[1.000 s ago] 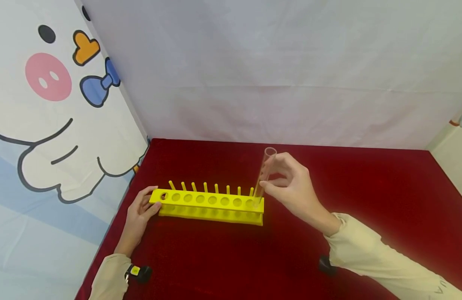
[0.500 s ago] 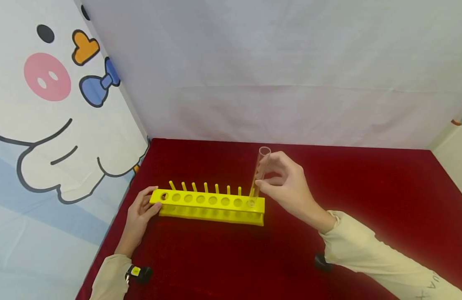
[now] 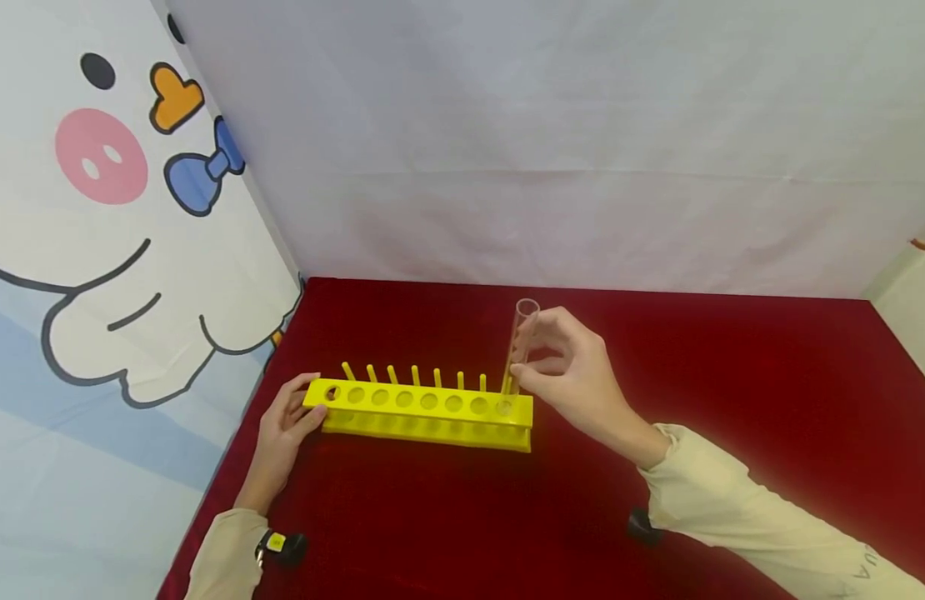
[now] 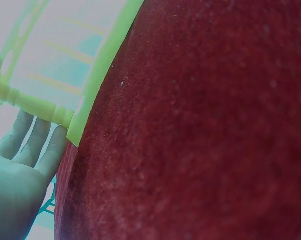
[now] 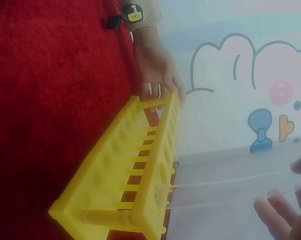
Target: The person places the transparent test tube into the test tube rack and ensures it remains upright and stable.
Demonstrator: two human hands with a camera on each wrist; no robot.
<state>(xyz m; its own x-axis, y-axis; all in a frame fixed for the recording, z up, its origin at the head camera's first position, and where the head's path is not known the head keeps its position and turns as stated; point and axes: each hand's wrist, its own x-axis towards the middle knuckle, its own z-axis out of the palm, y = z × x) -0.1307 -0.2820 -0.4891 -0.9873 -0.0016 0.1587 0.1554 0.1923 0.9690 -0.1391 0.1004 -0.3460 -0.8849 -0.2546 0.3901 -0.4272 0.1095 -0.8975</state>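
Yellow rack [image 4: 101, 67] partly outside the left-wrist view

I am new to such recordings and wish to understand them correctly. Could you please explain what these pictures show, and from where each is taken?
There is no machine here: a person's bare left hand and right hand do the work. The head view is taken from the person's head, looking forward and down. The other two are taken from the left wrist and right wrist, each looking at that hand's work.

On a dark red cloth stands a yellow test tube rack, with a row of round holes and a row of pegs. The left hand holds its left end. The right hand pinches a clear test tube, its lower end at the rightmost hole; I cannot tell how far in it sits.
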